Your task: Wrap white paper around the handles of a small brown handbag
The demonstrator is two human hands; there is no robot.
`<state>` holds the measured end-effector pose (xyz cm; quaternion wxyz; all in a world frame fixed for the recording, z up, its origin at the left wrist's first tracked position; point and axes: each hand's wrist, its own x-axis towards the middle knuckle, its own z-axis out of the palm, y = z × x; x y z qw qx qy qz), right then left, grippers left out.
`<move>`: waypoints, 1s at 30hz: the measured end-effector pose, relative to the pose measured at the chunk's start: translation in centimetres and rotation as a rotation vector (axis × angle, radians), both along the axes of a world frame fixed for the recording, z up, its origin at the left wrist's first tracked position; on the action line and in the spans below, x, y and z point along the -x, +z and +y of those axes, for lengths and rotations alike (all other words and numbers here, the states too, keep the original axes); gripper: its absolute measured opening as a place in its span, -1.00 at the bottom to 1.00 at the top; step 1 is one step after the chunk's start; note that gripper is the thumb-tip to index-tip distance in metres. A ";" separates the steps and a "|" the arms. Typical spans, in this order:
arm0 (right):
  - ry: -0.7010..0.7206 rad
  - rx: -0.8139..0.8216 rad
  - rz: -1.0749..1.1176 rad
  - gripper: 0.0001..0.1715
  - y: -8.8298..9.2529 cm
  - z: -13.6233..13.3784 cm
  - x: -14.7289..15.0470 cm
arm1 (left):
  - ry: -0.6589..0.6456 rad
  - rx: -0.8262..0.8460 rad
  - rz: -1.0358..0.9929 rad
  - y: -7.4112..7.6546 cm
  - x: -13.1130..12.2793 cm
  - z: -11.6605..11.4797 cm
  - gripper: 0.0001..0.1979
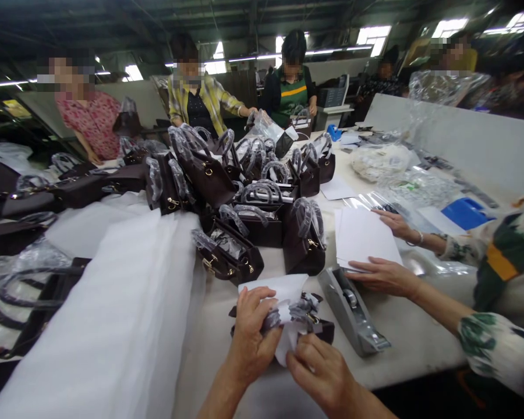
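White table (402, 337) carries a small dark handbag (318, 327) lying crosswise just beyond both hands. Left hand (253, 331) fingers pinch white paper (283, 291) over its handle; right hand (323, 372) fingers pinch the paper's lower edge.

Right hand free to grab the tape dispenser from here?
Probably not at once: the right hand is pinching white paper on a small handbag. The tape dispenser lies close, but a co-worker's hand rests by it.

One tape dispenser (351, 311), one blue tray (465, 212)
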<state>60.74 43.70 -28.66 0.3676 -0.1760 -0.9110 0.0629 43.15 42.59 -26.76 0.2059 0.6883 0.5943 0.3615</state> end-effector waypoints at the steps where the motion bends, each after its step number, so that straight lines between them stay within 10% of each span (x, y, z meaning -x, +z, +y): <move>1: 0.021 -0.004 0.029 -0.78 0.1 0.0 -0.1 | -0.002 -0.002 -0.015 -0.1 -0.2 0.0 -0.76; 7: 0.056 -0.096 0.094 -0.83 -1.0 -0.2 -0.6 | -0.027 0.053 -0.047 0.8 -0.4 0.1 -0.98; 15: 0.042 -0.066 0.134 -0.81 -3.8 -1.9 -0.9 | 0.184 0.042 -0.016 0.9 -0.1 0.5 -0.81; 22: -0.068 0.030 -0.049 -0.75 -0.7 10.7 -9.3 | 0.232 0.125 -0.074 0.0 -0.9 -0.4 -0.89; 30: -0.060 0.133 -0.549 -0.44 -4.3 17.7 -16.4 | 0.180 0.157 -0.048 0.0 -0.8 -1.9 -0.90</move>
